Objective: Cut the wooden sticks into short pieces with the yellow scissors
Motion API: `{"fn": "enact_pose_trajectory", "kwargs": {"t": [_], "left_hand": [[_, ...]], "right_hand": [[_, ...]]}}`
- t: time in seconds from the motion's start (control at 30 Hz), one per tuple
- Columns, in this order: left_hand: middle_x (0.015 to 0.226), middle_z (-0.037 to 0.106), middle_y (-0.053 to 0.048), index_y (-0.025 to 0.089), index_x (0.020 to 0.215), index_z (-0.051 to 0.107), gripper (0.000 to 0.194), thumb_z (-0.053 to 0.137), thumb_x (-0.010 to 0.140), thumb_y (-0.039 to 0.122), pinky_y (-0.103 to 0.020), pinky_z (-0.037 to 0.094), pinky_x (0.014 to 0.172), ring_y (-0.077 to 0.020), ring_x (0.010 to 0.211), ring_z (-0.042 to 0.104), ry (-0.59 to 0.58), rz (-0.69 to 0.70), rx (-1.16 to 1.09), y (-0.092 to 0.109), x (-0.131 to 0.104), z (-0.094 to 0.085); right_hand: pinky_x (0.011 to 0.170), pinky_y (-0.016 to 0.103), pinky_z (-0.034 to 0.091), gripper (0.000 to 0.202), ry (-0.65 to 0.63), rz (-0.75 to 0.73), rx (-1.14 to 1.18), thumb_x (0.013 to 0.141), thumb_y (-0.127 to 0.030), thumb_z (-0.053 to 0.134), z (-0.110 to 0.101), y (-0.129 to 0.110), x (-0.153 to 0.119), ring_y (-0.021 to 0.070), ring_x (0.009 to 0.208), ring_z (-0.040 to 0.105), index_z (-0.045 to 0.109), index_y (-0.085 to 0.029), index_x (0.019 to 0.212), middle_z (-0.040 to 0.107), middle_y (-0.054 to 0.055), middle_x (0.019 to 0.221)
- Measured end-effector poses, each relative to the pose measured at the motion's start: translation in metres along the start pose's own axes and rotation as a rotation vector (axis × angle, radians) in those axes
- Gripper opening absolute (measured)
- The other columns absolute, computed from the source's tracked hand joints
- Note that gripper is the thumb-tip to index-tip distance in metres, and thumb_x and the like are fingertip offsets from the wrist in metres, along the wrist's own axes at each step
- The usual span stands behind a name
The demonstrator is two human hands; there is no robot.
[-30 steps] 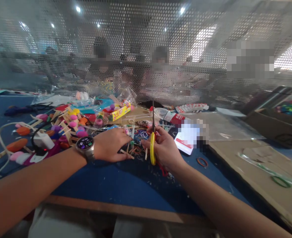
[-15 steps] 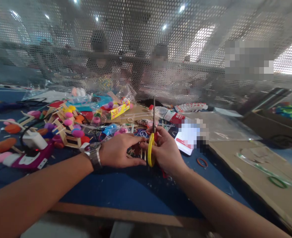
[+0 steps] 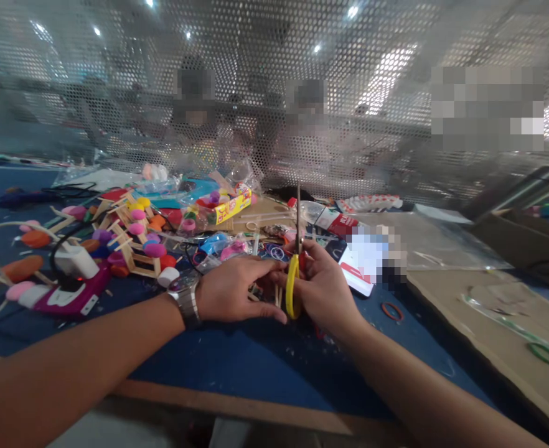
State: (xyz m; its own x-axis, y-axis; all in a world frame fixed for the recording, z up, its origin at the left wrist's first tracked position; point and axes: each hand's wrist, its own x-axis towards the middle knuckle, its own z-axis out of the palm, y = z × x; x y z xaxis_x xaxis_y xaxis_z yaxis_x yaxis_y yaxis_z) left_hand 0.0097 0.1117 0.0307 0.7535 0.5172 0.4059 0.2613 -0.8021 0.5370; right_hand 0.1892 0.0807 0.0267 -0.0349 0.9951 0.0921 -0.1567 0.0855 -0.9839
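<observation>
Tabletop [image 3: 237, 358] lies open to its edge [image 3: 237, 406] before yellow-handled scissors [image 3: 292, 272], held blades-up by right hand [image 3: 329, 289]; left hand [image 3: 230, 290], grip unclear.

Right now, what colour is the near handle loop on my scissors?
The handle loop is yellow, best seen in the head view.

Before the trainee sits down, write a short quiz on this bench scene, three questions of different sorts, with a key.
1. Which hand holds the scissors?

2. True or false: the lit phone lies to the right of the scissors in the picture.

3. The watch is worn on which arm?
a) right
b) left
c) neither

Key:
1. The right hand.
2. True.
3. b
</observation>
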Motion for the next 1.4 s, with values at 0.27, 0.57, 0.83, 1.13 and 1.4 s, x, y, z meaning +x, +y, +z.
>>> {"fn": "enact_pose_trajectory", "kwargs": {"t": [0.27,0.57,0.83,1.13,1.4], "left_hand": [[0.106,0.074,-0.012,0.016,0.121,0.064,0.064,0.076,0.076,0.060,-0.037,0.053,0.086,-0.0261,0.096,0.070,0.045,-0.010,0.028,-0.003,-0.003,0.003],[0.086,0.070,-0.004,0.017,0.125,0.063,0.069,0.071,0.077,0.066,-0.033,0.050,0.075,-0.0189,0.077,0.063,0.239,-0.116,0.183,-0.014,-0.003,-0.015],[0.081,0.067,-0.003,0.017,0.122,0.063,0.068,0.067,0.079,0.070,-0.034,0.050,0.077,-0.0180,0.076,0.062,0.340,-0.070,0.282,-0.023,-0.003,-0.025],[0.080,0.067,-0.002,0.017,0.117,0.066,0.074,0.066,0.072,0.076,-0.031,0.048,0.074,-0.0183,0.075,0.062,0.224,0.022,0.215,-0.015,-0.003,-0.020],[0.078,0.067,-0.002,0.016,0.116,0.066,0.077,0.067,0.069,0.077,-0.031,0.049,0.070,-0.0173,0.070,0.061,0.185,0.045,0.161,-0.015,-0.001,-0.019]], "right_hand": [[0.054,0.027,0.054,0.059,0.012,0.025,0.026,0.051,-0.025,0.094,-0.001,0.001,-0.002,0.0150,0.054,0.062,0.054,-0.026,0.094,0.061,-0.009,0.062],[0.036,0.019,0.045,0.053,0.160,0.009,0.047,0.063,-0.049,0.086,-0.009,-0.004,0.006,0.0117,0.040,0.057,0.050,-0.028,0.095,0.057,-0.011,0.052],[0.027,0.014,0.034,0.060,0.025,0.089,-0.019,0.065,-0.065,0.079,-0.017,-0.013,0.012,0.0064,0.032,0.049,0.051,-0.026,0.100,0.061,-0.010,0.061],[0.032,0.017,0.041,0.052,-0.149,0.123,-0.004,0.062,-0.042,0.089,0.001,-0.003,0.001,0.0067,0.033,0.051,0.050,-0.024,0.092,0.064,-0.010,0.060],[0.035,0.017,0.039,0.046,-0.166,0.120,0.011,0.059,-0.029,0.090,0.003,-0.002,-0.001,0.0064,0.036,0.051,0.055,-0.024,0.089,0.064,-0.009,0.060]]}}
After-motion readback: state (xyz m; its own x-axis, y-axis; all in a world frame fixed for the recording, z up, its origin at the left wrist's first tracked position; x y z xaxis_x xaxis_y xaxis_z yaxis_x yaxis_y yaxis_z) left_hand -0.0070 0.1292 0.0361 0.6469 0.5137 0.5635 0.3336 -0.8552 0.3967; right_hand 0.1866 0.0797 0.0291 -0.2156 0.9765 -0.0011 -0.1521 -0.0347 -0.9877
